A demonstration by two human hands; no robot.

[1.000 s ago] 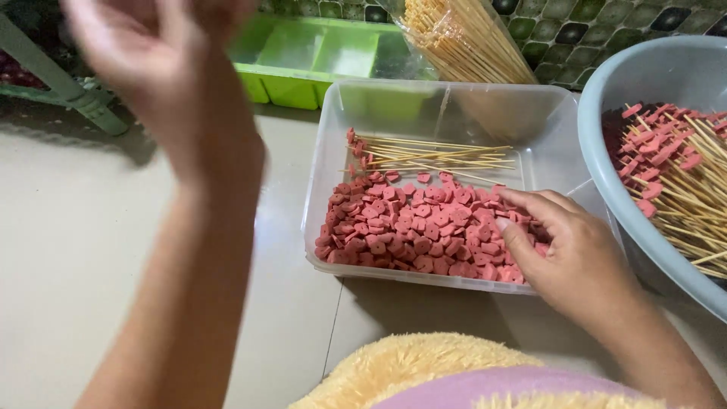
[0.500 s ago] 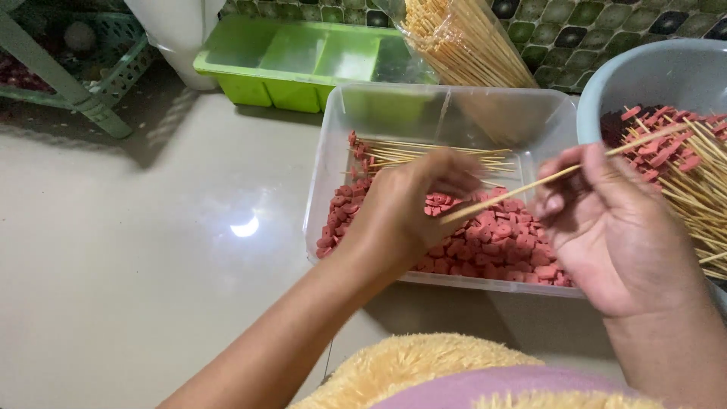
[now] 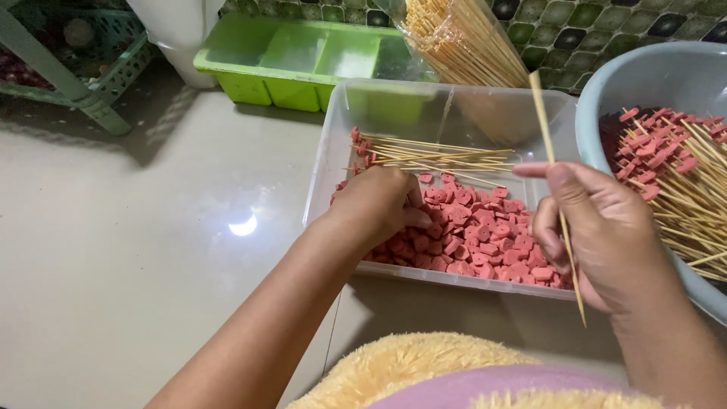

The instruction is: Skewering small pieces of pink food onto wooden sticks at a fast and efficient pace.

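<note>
While left hand (image 3: 379,206) digs, right hand (image 3: 606,235) upright

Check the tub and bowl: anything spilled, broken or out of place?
Nothing stands out. The pink pieces stay inside the clear tub, loose skewers lie together at its back, and the finished sticks rest in the blue bowl.

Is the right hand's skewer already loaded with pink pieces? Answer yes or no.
No: the skewer in the right hand is bare, while the left hand reaches into the pink pieces.
</note>
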